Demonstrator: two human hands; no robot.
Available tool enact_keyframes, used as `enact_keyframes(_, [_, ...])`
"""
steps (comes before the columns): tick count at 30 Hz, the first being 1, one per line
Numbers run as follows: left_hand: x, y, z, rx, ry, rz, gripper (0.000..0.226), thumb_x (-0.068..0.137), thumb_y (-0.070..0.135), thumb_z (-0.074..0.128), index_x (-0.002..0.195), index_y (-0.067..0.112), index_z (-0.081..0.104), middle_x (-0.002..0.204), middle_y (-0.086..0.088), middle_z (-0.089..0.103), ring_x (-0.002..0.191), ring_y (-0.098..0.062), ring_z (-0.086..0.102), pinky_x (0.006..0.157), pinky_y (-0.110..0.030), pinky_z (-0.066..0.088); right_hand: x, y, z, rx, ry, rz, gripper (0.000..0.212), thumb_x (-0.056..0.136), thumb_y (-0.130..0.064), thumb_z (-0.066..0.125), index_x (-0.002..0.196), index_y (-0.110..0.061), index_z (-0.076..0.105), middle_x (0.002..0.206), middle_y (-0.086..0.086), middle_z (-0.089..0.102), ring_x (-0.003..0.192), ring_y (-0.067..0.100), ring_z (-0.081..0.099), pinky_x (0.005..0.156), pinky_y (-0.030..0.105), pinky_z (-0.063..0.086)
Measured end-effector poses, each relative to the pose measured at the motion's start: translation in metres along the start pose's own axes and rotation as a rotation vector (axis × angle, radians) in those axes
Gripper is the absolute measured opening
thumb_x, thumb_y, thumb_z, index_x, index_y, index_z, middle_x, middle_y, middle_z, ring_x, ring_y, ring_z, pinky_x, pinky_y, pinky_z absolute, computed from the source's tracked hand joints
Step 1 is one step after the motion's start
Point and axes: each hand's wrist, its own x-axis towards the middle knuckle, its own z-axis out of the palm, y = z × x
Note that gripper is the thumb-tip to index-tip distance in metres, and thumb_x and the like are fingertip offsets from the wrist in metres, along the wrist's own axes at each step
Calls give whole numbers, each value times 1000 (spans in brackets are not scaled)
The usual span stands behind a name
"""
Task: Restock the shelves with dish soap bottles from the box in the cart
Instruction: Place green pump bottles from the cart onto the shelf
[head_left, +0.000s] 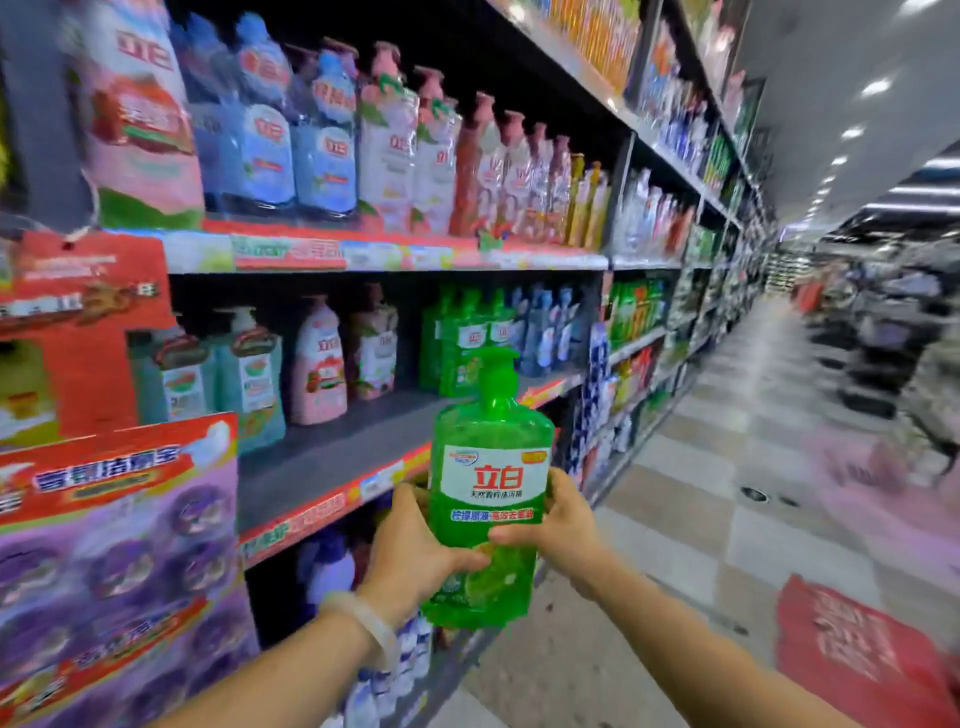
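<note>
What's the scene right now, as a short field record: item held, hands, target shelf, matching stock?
item held: green dish soap bottle, upright, pump on top
left hand: grips bottle's lower left side
right hand: grips bottle's lower right side
middle shelf: bare front area beside the bottle
matching green bottles: farther back on that shelf
cart and box: not in view

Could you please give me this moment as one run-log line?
step: shelving | left hand: grips green bottle | right hand: grips bottle | shelf: gap ahead

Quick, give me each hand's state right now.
Left hand: holding the green bottle, fingers curled round its lower half.
Right hand: holding the same bottle from the other side.
</note>
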Motion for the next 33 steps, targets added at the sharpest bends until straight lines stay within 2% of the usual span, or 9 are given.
enact_keyframes(4, [85, 15, 44, -1, -10, 47, 78, 40, 21, 94, 96, 24, 40, 98, 5, 58, 98, -17, 59, 85, -33, 48, 84, 9, -34, 25, 70, -21, 74, 56, 12, 82, 117, -9, 46, 108, 8, 67, 97, 20, 67, 79, 32, 58])
enact_keyframes(8, [152, 25, 87, 34, -47, 61, 77, 47, 24, 93, 102, 21, 40, 96, 8, 56, 93, -15, 57, 75, -29, 46, 154, 26, -67, 27, 95, -25, 71, 59, 11, 81, 117, -11, 47, 99, -3, 65, 90, 9, 65, 69, 20, 57])
enact_keyframes(13, [243, 24, 144, 73, 28, 44, 75, 46, 28, 93, 101, 22, 41, 101, 4, 61, 99, -19, 61, 80, -32, 50, 259, 46, -104, 10, 33, -67, 66, 62, 8, 81, 117, -11, 48, 100, -5, 65, 93, 6, 66, 67, 14, 55])
enact_keyframes(14, [263, 24, 156, 74, 60, 40, 76, 47, 28, 93, 102, 22, 41, 101, 4, 62, 100, -19, 61, 81, -32, 50, 284, 50, -111, 5, 4, -78, 65, 63, 9, 80, 116, -11, 49, 100, -4, 66, 93, 6, 66, 70, 16, 56])
enact_keyframes(17, [319, 24, 187, 57, 171, 29, 77, 49, 25, 92, 106, 21, 42, 98, 5, 59, 102, -20, 61, 80, -28, 47, 362, 65, -128, -4, -81, -108, 73, 61, 5, 83, 123, -9, 47, 110, 6, 67, 104, 18, 66, 88, 39, 56])
enact_keyframes(18, [337, 26, 197, 49, 202, 20, 77, 49, 23, 92, 107, 19, 42, 98, 5, 58, 101, -20, 60, 78, -27, 46, 386, 67, -132, -10, -114, -119, 73, 61, 4, 83, 123, -9, 47, 111, 5, 67, 103, 17, 66, 89, 40, 55])
enact_keyframes(24, [432, 29, 235, 61, 424, -53, 80, 49, 21, 92, 114, 13, 45, 108, -2, 62, 103, -23, 60, 82, -30, 48, 515, 69, -143, -17, -302, -199, 62, 64, 12, 78, 115, -7, 46, 95, -10, 60, 87, -1, 60, 70, 9, 51])
enact_keyframes(27, [468, 18, 244, 93, 511, -100, 81, 48, 21, 93, 112, 14, 44, 110, -4, 64, 103, -25, 62, 84, -36, 51, 564, 80, -135, -26, -397, -213, 60, 65, 12, 77, 109, -14, 45, 96, -10, 62, 85, -5, 62, 68, 10, 51])
enact_keyframes(33, [521, -3, 267, 101, 579, -138, 78, 50, 19, 92, 111, 13, 44, 94, 6, 55, 91, -17, 56, 76, -29, 45, 636, 108, -124, -48, -473, -245, 64, 62, 10, 80, 99, -29, 45, 96, -13, 62, 87, -5, 61, 75, 16, 53])
